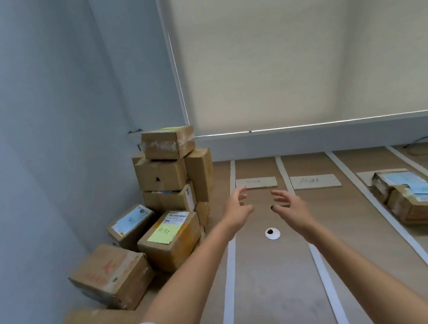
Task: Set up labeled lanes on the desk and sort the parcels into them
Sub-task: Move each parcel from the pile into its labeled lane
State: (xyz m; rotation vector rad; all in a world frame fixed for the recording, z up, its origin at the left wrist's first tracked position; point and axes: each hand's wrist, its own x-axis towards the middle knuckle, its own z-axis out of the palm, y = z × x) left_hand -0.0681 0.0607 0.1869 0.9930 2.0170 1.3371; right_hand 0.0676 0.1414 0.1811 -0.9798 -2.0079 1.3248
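Over by the wall, the brown cardboard parcels (169,192) stood heaped at the desk's left end, several bearing white shipping labels and one a yellow note (162,234). White tape strips (229,276) ran lengthwise from the near edge toward the blind, dividing the wooden desk (276,289) into lanes, each headed by a cardboard label card (256,183). Two parcels (413,196) lay in a lane on the right. Both the left hand (238,210) and right hand (291,206) hung above the leftmost lane, fingers spread wide, holding nothing.

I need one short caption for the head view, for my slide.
Both empty hands, left hand and right hand, over a taped lane; unsorted parcels stacked left.
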